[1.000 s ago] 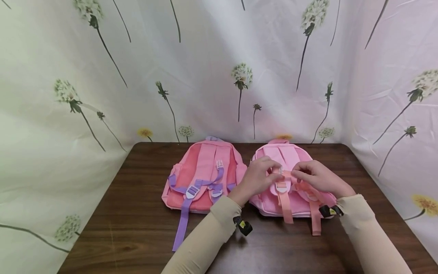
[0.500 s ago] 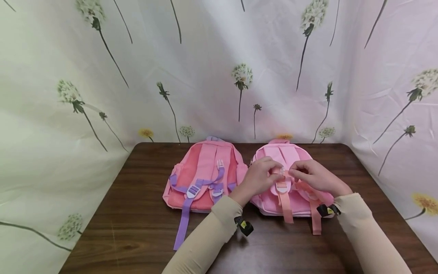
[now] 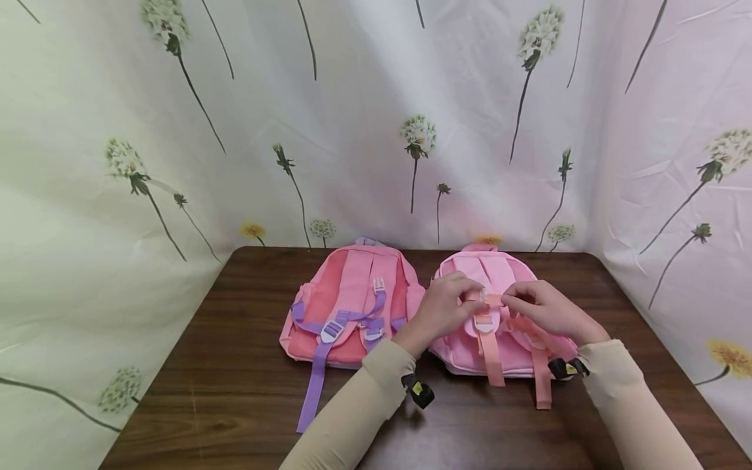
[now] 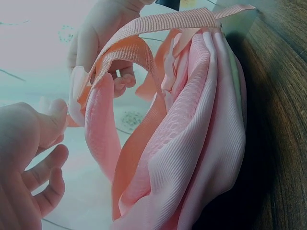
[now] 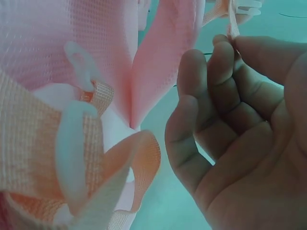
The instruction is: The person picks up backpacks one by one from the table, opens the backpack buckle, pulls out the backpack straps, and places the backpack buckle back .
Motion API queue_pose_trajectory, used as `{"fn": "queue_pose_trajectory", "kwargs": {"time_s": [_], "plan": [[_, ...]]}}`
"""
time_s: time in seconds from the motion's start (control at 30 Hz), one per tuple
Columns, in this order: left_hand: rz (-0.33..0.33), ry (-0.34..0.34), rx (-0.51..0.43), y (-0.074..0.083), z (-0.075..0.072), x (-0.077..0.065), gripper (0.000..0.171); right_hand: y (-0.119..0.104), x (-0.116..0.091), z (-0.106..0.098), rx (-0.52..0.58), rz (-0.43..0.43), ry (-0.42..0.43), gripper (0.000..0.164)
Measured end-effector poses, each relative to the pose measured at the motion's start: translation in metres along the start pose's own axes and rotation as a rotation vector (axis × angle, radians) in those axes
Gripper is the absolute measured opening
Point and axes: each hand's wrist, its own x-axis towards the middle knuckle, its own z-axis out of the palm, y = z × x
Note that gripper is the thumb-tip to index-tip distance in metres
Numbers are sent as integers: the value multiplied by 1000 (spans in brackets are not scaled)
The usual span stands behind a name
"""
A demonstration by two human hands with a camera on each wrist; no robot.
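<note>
A light pink backpack (image 3: 455, 346) with peach straps lies on the right side of the table, its strap side up. Over it, my left hand (image 3: 444, 305) pinches a small white plastic buckle (image 3: 484, 296) between thumb and fingers; the fingertips partly cover it. From the buckle a short peach strap (image 3: 494, 299) runs across to my right hand (image 3: 546, 307), whose thumb and forefinger pinch it. In the right wrist view, the pinched strap (image 5: 233, 24) stands just above those fingertips. Looser peach webbing (image 4: 139, 86) arches over the backpack in the left wrist view.
Left of it lies a coral pink backpack (image 3: 355, 274) with purple straps and an unfastened white buckle (image 3: 378, 284). One purple strap (image 3: 314, 388) trails over the dark wooden table (image 3: 194, 365). A dandelion-print curtain (image 3: 352, 130) hangs behind the table.
My right hand moves slightly in toward the left hand, then back out to the right, still pinching the strap. The left hand stays nearly in place.
</note>
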Motion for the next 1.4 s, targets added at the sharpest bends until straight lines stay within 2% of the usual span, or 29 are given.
{"fn": "queue_pose_trajectory", "kwargs": {"time_s": [0.3, 0.73, 0.97, 1.4], "plan": [[9, -7, -22, 0, 1, -2, 26, 0, 0, 4, 25, -67, 19, 16], [48, -6, -21, -1, 3, -1, 22, -6, 5, 3, 14, -58, -18, 15], [24, -16, -6, 0, 3, -3, 24, -7, 5, 4, 20, -31, -21, 12], [8, -28, -15, 0, 4, -1, 24, -8, 6, 4, 7, -48, -13, 9]]}}
